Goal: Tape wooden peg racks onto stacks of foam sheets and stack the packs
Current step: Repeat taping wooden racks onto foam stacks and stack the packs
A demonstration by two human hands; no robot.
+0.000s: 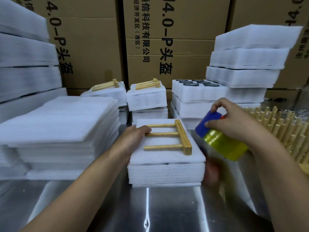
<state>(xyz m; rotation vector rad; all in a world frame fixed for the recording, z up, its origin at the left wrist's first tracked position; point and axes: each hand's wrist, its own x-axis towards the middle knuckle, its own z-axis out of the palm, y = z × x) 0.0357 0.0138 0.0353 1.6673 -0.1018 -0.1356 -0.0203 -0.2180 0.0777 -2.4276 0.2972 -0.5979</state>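
Your left hand (135, 136) grips the left edge of the foam stack (165, 171) near the table (150, 211) middle, thumb hidden. The peg rack (182, 136) lies on top. Your right hand (234, 121) holds the blurred tape dispenser (217, 136).

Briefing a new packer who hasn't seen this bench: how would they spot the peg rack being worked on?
On the metal table, find the foam stack nearest the front, between the person's arms. The peg rack lies flat on top, three pegs pointing left. Unlike the two racks behind, its stack is held by the left hand, while the right hand grips a tape roll.
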